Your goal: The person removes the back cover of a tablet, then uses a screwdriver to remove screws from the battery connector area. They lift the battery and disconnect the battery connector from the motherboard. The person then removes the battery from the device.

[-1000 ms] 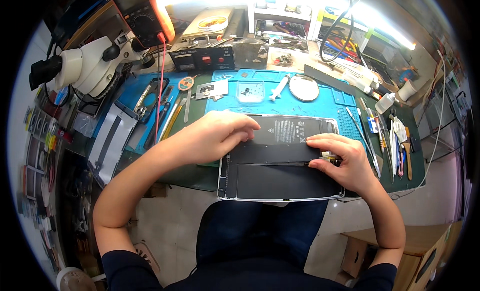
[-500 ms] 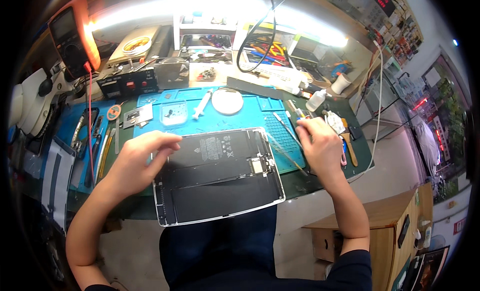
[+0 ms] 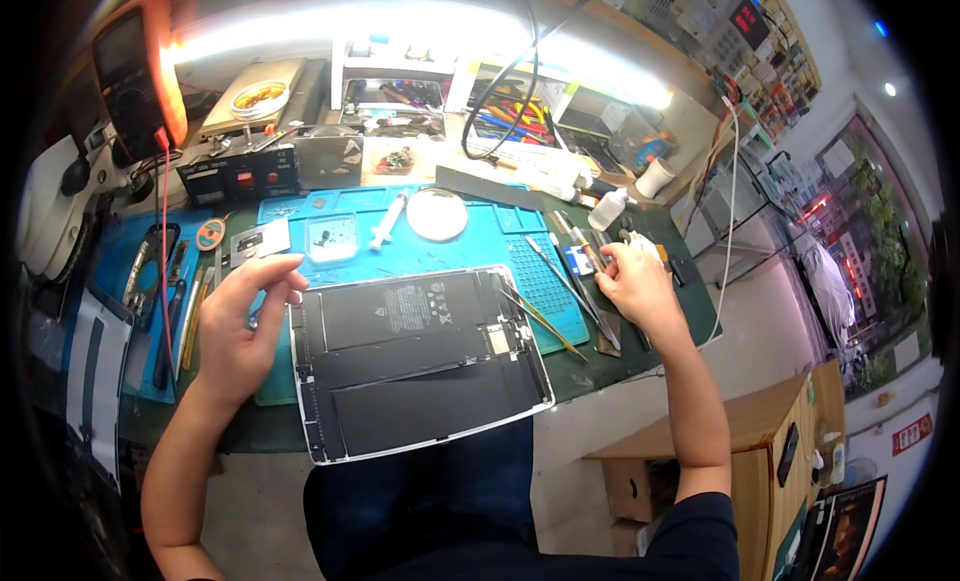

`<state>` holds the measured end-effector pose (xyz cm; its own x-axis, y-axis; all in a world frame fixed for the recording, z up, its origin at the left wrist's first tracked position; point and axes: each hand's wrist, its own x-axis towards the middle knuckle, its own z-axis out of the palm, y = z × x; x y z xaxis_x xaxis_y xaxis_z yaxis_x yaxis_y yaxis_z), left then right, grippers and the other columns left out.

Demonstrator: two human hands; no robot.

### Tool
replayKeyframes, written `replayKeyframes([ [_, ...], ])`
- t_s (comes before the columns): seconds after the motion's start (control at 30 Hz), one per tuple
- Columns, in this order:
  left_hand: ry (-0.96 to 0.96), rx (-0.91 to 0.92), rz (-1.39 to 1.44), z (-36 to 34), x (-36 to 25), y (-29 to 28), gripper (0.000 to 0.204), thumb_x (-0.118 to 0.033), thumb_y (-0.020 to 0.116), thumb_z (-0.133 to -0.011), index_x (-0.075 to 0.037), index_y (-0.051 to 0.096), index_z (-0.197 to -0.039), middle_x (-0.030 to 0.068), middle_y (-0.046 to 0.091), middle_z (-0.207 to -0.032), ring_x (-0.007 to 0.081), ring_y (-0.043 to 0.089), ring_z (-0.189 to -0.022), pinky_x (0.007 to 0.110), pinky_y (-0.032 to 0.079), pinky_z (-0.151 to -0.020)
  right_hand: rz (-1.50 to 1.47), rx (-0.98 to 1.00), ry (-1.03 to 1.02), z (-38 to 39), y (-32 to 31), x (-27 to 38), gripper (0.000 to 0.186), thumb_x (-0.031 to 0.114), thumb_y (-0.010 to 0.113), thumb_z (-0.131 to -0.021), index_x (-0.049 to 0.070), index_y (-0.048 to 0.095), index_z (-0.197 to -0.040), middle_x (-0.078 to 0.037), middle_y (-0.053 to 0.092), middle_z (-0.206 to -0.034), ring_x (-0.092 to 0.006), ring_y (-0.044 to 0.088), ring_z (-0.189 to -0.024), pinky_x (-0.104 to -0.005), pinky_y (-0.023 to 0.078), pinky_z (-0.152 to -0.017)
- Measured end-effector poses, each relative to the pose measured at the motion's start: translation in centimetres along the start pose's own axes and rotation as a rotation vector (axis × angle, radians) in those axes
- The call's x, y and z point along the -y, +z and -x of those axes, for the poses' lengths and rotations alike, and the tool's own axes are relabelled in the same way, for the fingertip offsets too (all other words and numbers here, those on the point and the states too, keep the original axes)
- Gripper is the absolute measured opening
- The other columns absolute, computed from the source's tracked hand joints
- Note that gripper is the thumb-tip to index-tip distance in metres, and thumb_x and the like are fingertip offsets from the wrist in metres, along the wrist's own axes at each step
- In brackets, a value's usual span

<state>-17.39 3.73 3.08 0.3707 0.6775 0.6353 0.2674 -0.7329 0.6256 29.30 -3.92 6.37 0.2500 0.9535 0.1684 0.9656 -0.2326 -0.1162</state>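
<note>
Opened tablet [image 3: 430, 406] lies flat at the near edge of the bench [image 3: 697, 306], its lower side reaching out over the dark trousers [image 3: 430, 511] of the seated person. From my remote post I make out broad black panels inside a silver rim, with a pale square part [image 3: 496, 341] toward the right side. I have the left hand [image 3: 240, 326] beside the tablet's upper left corner, thumb and forefinger parted; I read that grip as released, though I cannot tell whether the fingertips touch the rim. The right hand [image 3: 640, 286] is off the tablet, over the tools at the right of the bench; fingers curled, and I cannot tell whether its grip has hold of anything. A slim gold-coloured tool [image 3: 548, 326] lies slantwise between tablet and right hand, its tip at the tablet's right edge. Beyond the tablet I note a blue mat [image 3: 480, 246] bearing a round white dish [image 3: 437, 215], a syringe [image 3: 390, 221] and a clear square box [image 3: 345, 254] with small dark bits. Farther out: a squeeze bottle [image 3: 607, 210] at right, an orange-cased multimeter [image 3: 130, 76] at upper left, its red lead [image 3: 164, 231] hanging down.
</note>
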Motion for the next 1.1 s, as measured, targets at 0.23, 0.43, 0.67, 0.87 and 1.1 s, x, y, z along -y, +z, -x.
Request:
replayKeyframes([
  [0.23,0.001,0.086,0.008,0.1,-0.8,-0.2,0.021,0.004,0.068,-0.095,-0.002,0.074,-0.115,0.0112,0.075,-0.096,0.0229,0.074,-0.09,0.034,0.058,-0.08,-0.785,-0.229,-0.239,2.4,-3.6,10.9,0.011,0.011,0.065,-0.099,0.0,0.067,-0.098,-0.009,0.072,-0.085,-0.0157,0.074,-0.073,-0.0288,0.056,-0.063],
  [0.43,0.031,0.295,0.037,1.9,-2.5,-1.2,0.019,0.002,0.075,-0.089,-0.007,0.078,-0.106,0.0061,0.074,-0.1,0.0249,0.067,-0.095,0.039,0.051,-0.09,-1.058,0.124,-0.743,4.6,-1.2,21.1,0.058,-0.004,0.066,-0.098,0.001,0.044,-0.151,-0.01,0.075,-0.095,-0.018,0.077,-0.082,-0.0283,0.058,-0.062],
  [0.67,0.09,0.352,0.01,3.8,-1.3,-1.4,0.021,-0.004,0.076,-0.088,-0.009,0.077,-0.108,0.0018,0.073,-0.104,0.0234,0.064,-0.101,0.04,0.047,-0.093,-0.904,0.094,-0.997,3.8,1.7,23.8,0.053,-0.005,0.071,-0.091,0.001,0.057,-0.142,-0.012,0.072,-0.092,-0.0278,0.074,-0.082,-0.0368,0.058,-0.072],
  [0.87,0.09,0.362,0.009,3.7,-1.4,-1.2,0.02,-0.006,0.074,-0.091,-0.01,0.077,-0.111,0.0007,0.074,-0.105,0.0224,0.065,-0.101,0.04,0.048,-0.093,-0.899,0.102,-1.002,3.6,1.8,23.8,0.051,-0.004,0.072,-0.09,0.0,0.06,-0.139,-0.012,0.072,-0.092,-0.0278,0.074,-0.083,-0.0374,0.058,-0.073],
  [1.1,0.069,0.377,-0.014,3.6,-1.7,-1.4,0.02,-0.007,0.076,-0.089,-0.011,0.078,-0.109,0.0001,0.074,-0.103,0.0216,0.065,-0.101,0.039,0.048,-0.092,-0.859,0.136,-1.071,3.4,1.3,23.7,0.052,-0.004,0.075,-0.087,-0.001,0.063,-0.137,-0.015,0.075,-0.102,-0.0288,0.074,-0.083,-0.0382,0.059,-0.073],
])
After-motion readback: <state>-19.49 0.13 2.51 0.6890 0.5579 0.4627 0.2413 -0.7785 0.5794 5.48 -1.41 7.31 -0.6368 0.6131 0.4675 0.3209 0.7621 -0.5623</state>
